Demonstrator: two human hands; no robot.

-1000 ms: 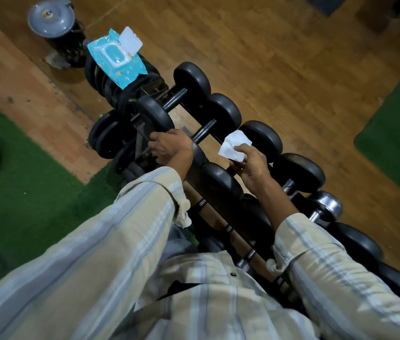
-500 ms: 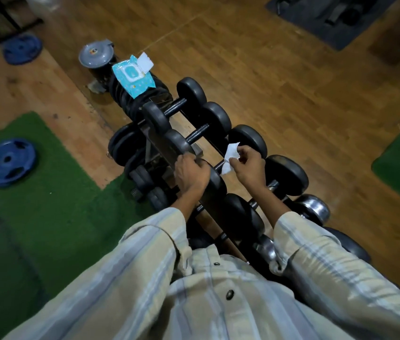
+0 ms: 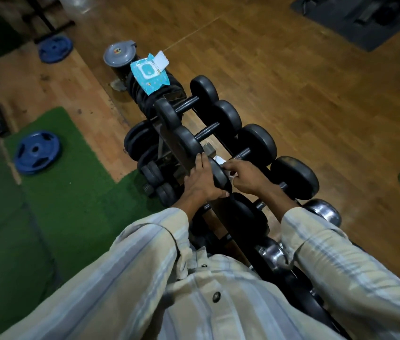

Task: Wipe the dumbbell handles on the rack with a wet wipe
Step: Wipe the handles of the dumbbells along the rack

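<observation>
Wiping down the third dumbbell (image 3: 219, 179)
Right hand (image 3: 244, 179) wraps wet wipe (image 3: 219, 160) round its handle, left hand (image 3: 201, 184) grips the head; wipes pack (image 3: 148, 76) flap open.

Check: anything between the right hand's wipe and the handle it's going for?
Nothing visible. The right hand holds the wet wipe right at the third dumbbell's handle; the left hand grips that dumbbell's near head, off to the side.

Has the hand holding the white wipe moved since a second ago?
Yes. The right hand has dropped from above the dumbbells onto the third dumbbell's handle, pressing the wipe beside the left hand.
</observation>
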